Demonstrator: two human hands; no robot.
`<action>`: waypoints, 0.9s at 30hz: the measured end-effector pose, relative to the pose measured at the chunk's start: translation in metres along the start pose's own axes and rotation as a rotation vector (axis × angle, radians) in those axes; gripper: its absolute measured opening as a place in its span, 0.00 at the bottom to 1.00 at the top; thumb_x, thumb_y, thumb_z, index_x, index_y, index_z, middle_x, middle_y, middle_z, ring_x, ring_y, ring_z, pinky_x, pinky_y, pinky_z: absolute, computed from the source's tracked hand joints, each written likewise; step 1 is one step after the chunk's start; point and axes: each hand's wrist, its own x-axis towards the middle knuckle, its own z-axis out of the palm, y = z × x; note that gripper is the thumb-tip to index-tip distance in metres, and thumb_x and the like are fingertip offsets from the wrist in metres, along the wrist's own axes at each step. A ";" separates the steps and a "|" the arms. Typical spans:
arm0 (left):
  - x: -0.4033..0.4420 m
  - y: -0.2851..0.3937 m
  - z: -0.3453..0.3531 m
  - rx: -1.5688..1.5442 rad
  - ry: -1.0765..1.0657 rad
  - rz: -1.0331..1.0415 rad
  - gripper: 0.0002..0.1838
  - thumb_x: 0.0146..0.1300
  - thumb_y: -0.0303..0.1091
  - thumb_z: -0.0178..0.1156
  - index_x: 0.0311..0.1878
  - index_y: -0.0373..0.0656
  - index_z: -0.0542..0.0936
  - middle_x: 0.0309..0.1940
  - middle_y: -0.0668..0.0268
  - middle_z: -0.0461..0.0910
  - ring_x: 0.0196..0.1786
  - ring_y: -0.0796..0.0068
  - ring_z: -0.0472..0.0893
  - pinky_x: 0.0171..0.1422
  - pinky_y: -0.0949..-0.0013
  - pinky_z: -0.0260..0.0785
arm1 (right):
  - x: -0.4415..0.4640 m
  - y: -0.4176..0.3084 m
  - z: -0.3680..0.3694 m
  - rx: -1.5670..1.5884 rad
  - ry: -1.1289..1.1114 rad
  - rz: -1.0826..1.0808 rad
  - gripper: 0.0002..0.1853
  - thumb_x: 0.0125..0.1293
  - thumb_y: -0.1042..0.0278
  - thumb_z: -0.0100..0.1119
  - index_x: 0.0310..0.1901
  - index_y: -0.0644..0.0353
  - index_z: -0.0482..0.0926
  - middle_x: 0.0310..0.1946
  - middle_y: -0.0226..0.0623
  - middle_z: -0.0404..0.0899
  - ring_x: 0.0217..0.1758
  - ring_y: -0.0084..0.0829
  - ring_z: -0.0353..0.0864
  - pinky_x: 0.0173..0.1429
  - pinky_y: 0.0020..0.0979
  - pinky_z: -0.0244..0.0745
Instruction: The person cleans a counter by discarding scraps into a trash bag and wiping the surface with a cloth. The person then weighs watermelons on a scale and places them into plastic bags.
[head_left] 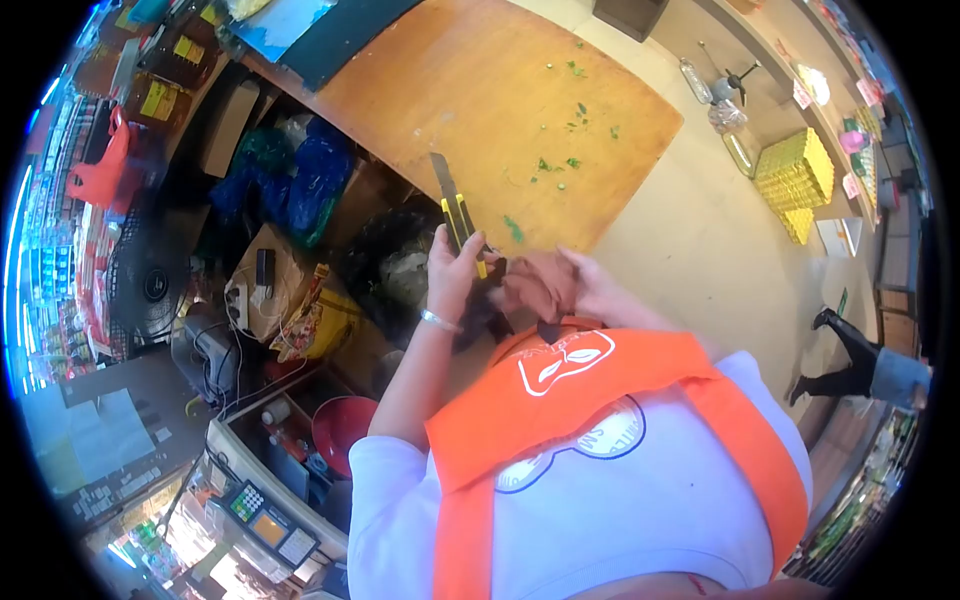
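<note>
My left hand, with a bracelet at the wrist, is closed around a black-and-yellow utility knife. The knife's blade is out and points away from me over the near edge of the wooden tabletop. Close to it, my right hand grips a crumpled reddish-brown cloth in front of my orange apron. The cloth hides part of the right fingers. The two hands almost meet at the cloth, and whether the left fingers touch it I cannot tell.
Green leaf scraps lie scattered on the tabletop. Below left are blue plastic bags, a black fan, a red bowl and a keypad device. Yellow baskets stand by shelves at right; another person is there.
</note>
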 end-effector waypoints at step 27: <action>-0.117 -0.075 -0.192 -0.465 0.797 -0.203 0.09 0.65 0.40 0.54 0.40 0.46 0.70 0.27 0.69 0.72 0.28 0.75 0.73 0.33 0.71 0.68 | 0.095 -0.246 -0.080 -1.990 0.857 -1.456 0.16 0.53 0.65 0.55 0.46 0.47 0.80 0.43 0.39 0.79 0.52 0.42 0.74 0.56 0.36 0.68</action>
